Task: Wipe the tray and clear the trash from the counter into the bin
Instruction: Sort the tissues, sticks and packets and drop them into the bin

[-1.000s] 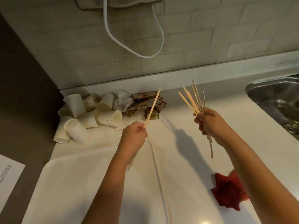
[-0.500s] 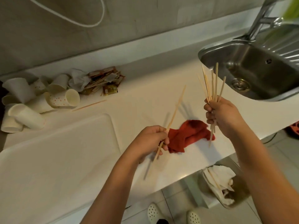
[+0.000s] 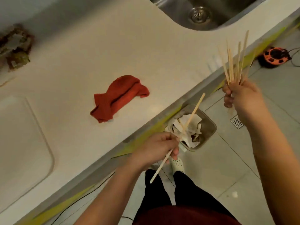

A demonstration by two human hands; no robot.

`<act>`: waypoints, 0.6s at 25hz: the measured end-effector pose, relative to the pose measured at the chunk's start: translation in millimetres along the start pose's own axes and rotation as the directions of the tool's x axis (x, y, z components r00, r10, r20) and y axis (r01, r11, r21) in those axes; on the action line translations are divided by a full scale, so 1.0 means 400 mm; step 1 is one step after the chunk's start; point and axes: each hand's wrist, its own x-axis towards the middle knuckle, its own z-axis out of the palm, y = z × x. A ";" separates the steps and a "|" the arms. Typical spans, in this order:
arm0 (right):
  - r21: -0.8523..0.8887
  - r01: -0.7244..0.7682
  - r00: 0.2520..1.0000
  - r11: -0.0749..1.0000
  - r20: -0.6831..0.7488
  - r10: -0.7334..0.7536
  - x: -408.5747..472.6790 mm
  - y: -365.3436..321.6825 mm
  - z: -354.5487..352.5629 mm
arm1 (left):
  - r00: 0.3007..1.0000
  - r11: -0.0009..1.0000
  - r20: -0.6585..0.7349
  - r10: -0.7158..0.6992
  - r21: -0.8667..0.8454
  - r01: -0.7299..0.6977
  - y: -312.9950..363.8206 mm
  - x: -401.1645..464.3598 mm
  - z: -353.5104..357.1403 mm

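The left hand (image 3: 155, 148) was curled round a single stick (image 3: 195, 109), pinching it near the middle so that one end pointed to 1 o'clock over the bin (image 3: 209, 127) and the other slanted down toward 7 o'clock past the wrist. The right hand (image 3: 238, 96), at about 2 o'clock from the left one and well apart from it, gripped a bundle of sticks (image 3: 233, 62) that fanned upward toward 12 o'clock. Both hands hung beyond the front edge of the surface (image 3: 129, 46), above the tiled floor (image 3: 227, 168). The bin stood on the floor just beside that edge, between the two hands, holding crumpled paper (image 3: 193, 125) with another stick lying in it. On the surface a red cloth (image 3: 118, 98) lay bunched near the middle, at 10 o'clock from the left hand. The tray (image 3: 24, 143) sat at the left, at 9 o'clock, its rim curving round. A heap of wrappers (image 3: 16, 46) rested at the far left, at 10 o'clock from the cloth and well apart from it. The sink (image 3: 203, 17) sat at 12 o'clock. An orange cable reel (image 3: 274, 56) lay on the floor at 1 o'clock from the right hand.
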 end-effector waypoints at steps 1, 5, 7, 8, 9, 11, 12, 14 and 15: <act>-0.005 -0.037 0.999 0.999 -0.014 0.037 0.011 0.029 -0.038 | 0.999 0.999 0.008 -0.052 0.005 0.052 -0.022 0.036 0.030; -0.075 -0.229 0.973 0.971 -0.029 0.227 0.024 0.171 -0.131 | 0.965 0.967 -0.069 -0.252 0.010 0.254 -0.118 0.188 0.088; -0.085 -0.341 0.939 0.936 0.018 0.344 0.028 0.260 -0.149 | 0.921 0.928 -0.111 -0.372 -0.040 0.370 -0.165 0.260 0.101; -0.063 -0.405 0.911 0.912 0.055 0.408 0.031 0.306 -0.151 | 0.896 0.905 -0.125 -0.426 -0.074 0.420 -0.184 0.291 0.104; -0.027 -0.488 0.868 0.872 0.092 0.488 0.040 0.354 -0.153 | 0.871 0.882 -0.136 -0.471 -0.102 0.461 -0.201 0.325 0.111; -0.010 -0.646 0.754 0.763 0.149 0.640 0.058 0.437 -0.142 | 0.838 0.852 -0.155 -0.523 -0.121 0.510 -0.226 0.377 0.111; -0.048 -0.697 0.703 0.715 0.151 0.695 0.071 0.476 -0.134 | 0.828 0.844 -0.165 -0.537 -0.112 0.525 -0.234 0.399 0.112; -0.156 -0.745 0.640 0.649 0.107 0.761 0.105 0.539 -0.123 | 0.812 0.831 -0.182 -0.555 -0.072 0.552 -0.243 0.436 0.119; -0.202 -0.751 0.625 0.629 0.091 0.775 0.125 0.562 -0.118 | 0.804 0.823 -0.188 -0.564 -0.052 0.566 -0.245 0.450 0.126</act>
